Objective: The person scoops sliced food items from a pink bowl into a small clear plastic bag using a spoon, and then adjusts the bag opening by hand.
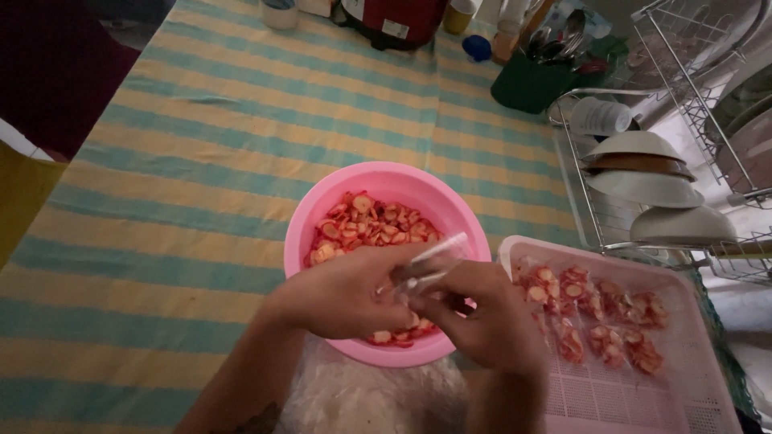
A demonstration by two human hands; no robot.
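Observation:
My left hand [342, 293] and my right hand [486, 317] meet over the near rim of a round pink bowl [322, 201] full of reddish sliced pieces [366, 221]. Both hands pinch a small clear plastic bag [430, 261] between their fingers, held just above the bowl. To the right lies a pink perforated tray [683, 378] with more of the red slices [595, 313] spread on it. My hands hide the near part of the bowl.
A striped yellow and teal cloth [201, 161] covers the table. A wire dish rack [667, 104] with white bowls [643, 169] stands at right. A red appliance [394, 20], a green utensil holder [527, 80] and cups stand at the far edge. Crumpled clear plastic [362, 398] lies near me.

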